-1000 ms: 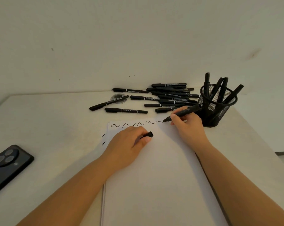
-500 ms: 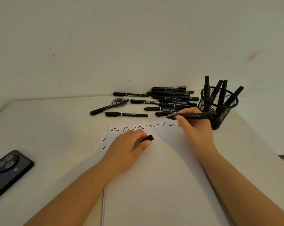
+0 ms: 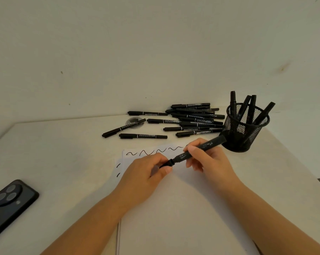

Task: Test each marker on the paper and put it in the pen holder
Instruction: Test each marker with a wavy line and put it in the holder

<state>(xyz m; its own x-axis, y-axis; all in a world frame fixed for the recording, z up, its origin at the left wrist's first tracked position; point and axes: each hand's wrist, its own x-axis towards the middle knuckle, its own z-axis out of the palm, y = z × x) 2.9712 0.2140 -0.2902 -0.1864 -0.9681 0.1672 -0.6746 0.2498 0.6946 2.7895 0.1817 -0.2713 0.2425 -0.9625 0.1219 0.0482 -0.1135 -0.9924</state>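
Observation:
White paper (image 3: 183,208) lies on the table with several black squiggles along its top edge. My right hand (image 3: 208,159) grips a black marker (image 3: 210,145) above the paper, its tip end pointing left. My left hand (image 3: 146,172) pinches the marker's cap (image 3: 169,163), which meets the marker's tip end. A black mesh pen holder (image 3: 245,129) stands at the right with several markers upright in it. A pile of black markers (image 3: 192,118) lies behind the paper.
A dark phone (image 3: 8,201) lies at the table's left front. A small round clear lid (image 3: 135,122) sits under one loose marker. The wall rises just behind the markers. The table's right edge runs close behind the holder.
My right hand finished a squiggle, lifted the marker and swung its tip left to the cap in my left hand. My left hand rose slightly off the paper.

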